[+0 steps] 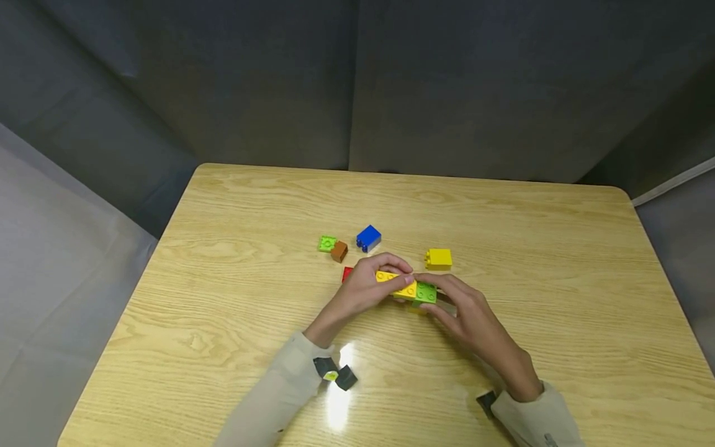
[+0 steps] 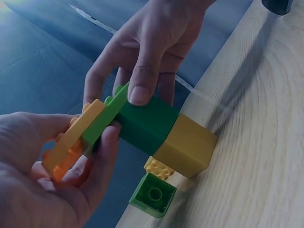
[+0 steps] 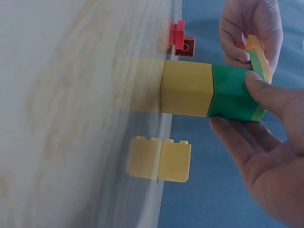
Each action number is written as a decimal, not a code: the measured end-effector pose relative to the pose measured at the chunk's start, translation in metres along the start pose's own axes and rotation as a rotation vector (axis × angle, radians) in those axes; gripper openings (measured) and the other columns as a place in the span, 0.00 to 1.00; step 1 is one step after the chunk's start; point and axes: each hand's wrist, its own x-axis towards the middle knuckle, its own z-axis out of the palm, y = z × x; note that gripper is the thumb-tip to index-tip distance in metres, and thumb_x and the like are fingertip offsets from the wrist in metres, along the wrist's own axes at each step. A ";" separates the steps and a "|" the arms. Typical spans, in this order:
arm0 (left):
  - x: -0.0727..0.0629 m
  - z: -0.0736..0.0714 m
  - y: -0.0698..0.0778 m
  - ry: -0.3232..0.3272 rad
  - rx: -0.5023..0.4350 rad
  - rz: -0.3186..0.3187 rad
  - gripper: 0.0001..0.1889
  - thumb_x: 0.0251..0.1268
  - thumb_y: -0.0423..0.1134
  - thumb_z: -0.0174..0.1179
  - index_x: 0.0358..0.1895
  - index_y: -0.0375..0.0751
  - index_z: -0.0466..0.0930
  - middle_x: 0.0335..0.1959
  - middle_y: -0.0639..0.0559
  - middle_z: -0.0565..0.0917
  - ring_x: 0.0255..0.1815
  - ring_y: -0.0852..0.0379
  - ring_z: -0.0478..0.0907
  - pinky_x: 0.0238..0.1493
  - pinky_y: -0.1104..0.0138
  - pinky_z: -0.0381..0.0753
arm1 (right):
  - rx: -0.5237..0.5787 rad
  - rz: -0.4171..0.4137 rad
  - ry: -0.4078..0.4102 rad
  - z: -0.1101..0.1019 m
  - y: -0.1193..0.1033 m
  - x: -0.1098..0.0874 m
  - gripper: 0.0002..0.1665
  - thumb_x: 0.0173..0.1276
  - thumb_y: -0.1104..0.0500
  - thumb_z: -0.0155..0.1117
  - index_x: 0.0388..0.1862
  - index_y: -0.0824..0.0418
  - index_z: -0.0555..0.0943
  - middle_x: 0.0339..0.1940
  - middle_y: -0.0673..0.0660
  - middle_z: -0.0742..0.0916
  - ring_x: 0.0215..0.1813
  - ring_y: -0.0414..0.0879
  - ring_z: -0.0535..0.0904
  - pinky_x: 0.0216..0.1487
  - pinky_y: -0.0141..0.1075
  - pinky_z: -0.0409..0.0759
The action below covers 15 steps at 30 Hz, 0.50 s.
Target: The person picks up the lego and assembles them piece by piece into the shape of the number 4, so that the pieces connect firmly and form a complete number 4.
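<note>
A yellow block (image 3: 187, 88) stands on the table with a dark green block (image 3: 232, 92) on top of it. On the green block sits a thin light green plate (image 2: 105, 118). My left hand (image 1: 365, 285) pinches a flat yellow studded plate (image 1: 396, 284) between thumb and fingers. This plate overlaps the light green one, which shows beside it on the right in the head view. With thumb and fingers on opposite sides, my right hand (image 1: 472, 313) grips the stack at the dark green block.
Behind the hands lie a blue brick (image 1: 368, 238), a brown brick (image 1: 339, 251) and a light green piece (image 1: 326, 243). A yellow brick (image 1: 439, 259) lies behind the right hand. A red brick (image 1: 347, 273) is partly hidden by the left hand. Dark curtains (image 1: 357, 87) hang beyond the wooden table (image 1: 251, 248).
</note>
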 end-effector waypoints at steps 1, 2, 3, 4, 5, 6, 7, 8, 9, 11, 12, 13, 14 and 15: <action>0.000 0.000 0.000 0.001 0.001 0.003 0.11 0.72 0.42 0.67 0.50 0.41 0.86 0.47 0.53 0.87 0.56 0.54 0.79 0.61 0.53 0.77 | 0.000 0.000 0.000 0.000 0.000 0.000 0.32 0.63 0.72 0.75 0.67 0.62 0.79 0.62 0.59 0.85 0.62 0.56 0.83 0.53 0.49 0.86; 0.000 0.000 0.000 0.001 -0.001 0.006 0.11 0.72 0.42 0.67 0.50 0.40 0.86 0.47 0.53 0.87 0.56 0.54 0.79 0.60 0.54 0.77 | -0.002 -0.001 0.001 0.000 0.000 0.000 0.32 0.63 0.71 0.75 0.66 0.62 0.79 0.61 0.59 0.85 0.62 0.56 0.83 0.53 0.49 0.86; 0.000 0.000 0.000 0.001 -0.005 0.009 0.11 0.72 0.42 0.67 0.50 0.40 0.86 0.47 0.53 0.87 0.55 0.54 0.79 0.60 0.55 0.77 | -0.001 -0.002 0.001 0.000 -0.001 0.000 0.32 0.63 0.71 0.75 0.66 0.62 0.79 0.61 0.60 0.85 0.61 0.56 0.83 0.52 0.49 0.86; -0.001 0.001 0.000 0.001 -0.010 0.010 0.11 0.72 0.41 0.67 0.50 0.39 0.85 0.47 0.52 0.87 0.55 0.54 0.79 0.60 0.56 0.78 | -0.001 -0.004 0.001 0.000 -0.001 0.000 0.32 0.63 0.71 0.75 0.66 0.62 0.79 0.61 0.60 0.85 0.61 0.57 0.83 0.52 0.49 0.86; -0.001 0.001 0.000 -0.001 -0.021 0.010 0.11 0.72 0.41 0.67 0.50 0.39 0.85 0.47 0.52 0.87 0.55 0.54 0.79 0.59 0.56 0.79 | -0.001 -0.003 0.001 -0.001 -0.001 0.000 0.32 0.63 0.71 0.75 0.66 0.62 0.80 0.61 0.60 0.85 0.61 0.57 0.83 0.53 0.49 0.86; -0.001 0.001 0.000 -0.001 -0.028 0.008 0.11 0.72 0.40 0.67 0.50 0.38 0.85 0.46 0.51 0.87 0.55 0.54 0.79 0.58 0.57 0.79 | -0.001 -0.002 0.001 -0.001 -0.001 0.000 0.31 0.63 0.71 0.75 0.66 0.62 0.80 0.61 0.60 0.85 0.61 0.57 0.83 0.53 0.49 0.86; -0.001 0.001 0.001 0.001 -0.033 0.006 0.11 0.72 0.40 0.67 0.50 0.38 0.85 0.46 0.51 0.87 0.55 0.54 0.79 0.58 0.58 0.80 | 0.000 -0.002 0.001 -0.001 -0.002 0.000 0.31 0.63 0.71 0.75 0.66 0.62 0.80 0.61 0.60 0.85 0.61 0.57 0.83 0.53 0.49 0.86; -0.001 0.001 0.001 0.002 -0.040 0.002 0.11 0.72 0.40 0.67 0.50 0.38 0.85 0.46 0.51 0.87 0.55 0.54 0.79 0.57 0.59 0.81 | 0.000 -0.003 0.002 -0.001 -0.002 0.001 0.31 0.64 0.71 0.75 0.66 0.62 0.80 0.61 0.60 0.85 0.61 0.57 0.83 0.53 0.49 0.86; -0.001 0.001 0.001 0.003 -0.043 -0.001 0.11 0.72 0.40 0.67 0.50 0.38 0.85 0.46 0.51 0.87 0.55 0.54 0.79 0.56 0.60 0.81 | 0.001 -0.004 0.003 -0.001 -0.002 0.001 0.31 0.64 0.71 0.75 0.66 0.62 0.80 0.61 0.59 0.85 0.61 0.57 0.83 0.53 0.49 0.86; -0.001 0.001 0.000 0.002 -0.044 -0.006 0.11 0.71 0.40 0.68 0.49 0.38 0.85 0.47 0.51 0.87 0.55 0.54 0.79 0.55 0.61 0.82 | 0.001 -0.005 0.005 -0.001 -0.003 0.001 0.31 0.63 0.71 0.75 0.66 0.62 0.80 0.61 0.59 0.85 0.61 0.57 0.83 0.53 0.49 0.86; 0.000 0.001 -0.001 0.001 -0.037 -0.005 0.10 0.71 0.40 0.68 0.49 0.39 0.86 0.47 0.51 0.87 0.55 0.55 0.78 0.55 0.61 0.81 | 0.000 -0.002 0.003 -0.001 -0.003 0.001 0.31 0.63 0.71 0.75 0.66 0.62 0.80 0.61 0.59 0.85 0.61 0.57 0.83 0.53 0.49 0.86; 0.000 0.000 -0.002 -0.001 -0.033 -0.002 0.10 0.71 0.41 0.68 0.48 0.39 0.86 0.48 0.51 0.87 0.55 0.55 0.79 0.56 0.61 0.81 | 0.000 -0.004 0.004 0.000 -0.002 0.000 0.31 0.63 0.72 0.75 0.66 0.62 0.80 0.61 0.59 0.85 0.61 0.57 0.83 0.53 0.49 0.86; 0.000 0.000 -0.003 -0.004 -0.029 0.003 0.10 0.71 0.41 0.68 0.48 0.40 0.86 0.48 0.52 0.86 0.55 0.55 0.79 0.56 0.61 0.81 | 0.000 -0.005 0.004 0.000 -0.002 0.000 0.31 0.63 0.72 0.75 0.66 0.62 0.80 0.61 0.60 0.85 0.61 0.57 0.83 0.53 0.49 0.86; 0.000 -0.001 -0.004 -0.009 -0.023 0.013 0.09 0.72 0.41 0.68 0.47 0.40 0.86 0.48 0.52 0.86 0.55 0.55 0.79 0.57 0.60 0.81 | 0.000 -0.004 0.004 0.000 -0.002 0.000 0.31 0.63 0.72 0.75 0.66 0.62 0.80 0.60 0.59 0.85 0.61 0.57 0.83 0.53 0.49 0.86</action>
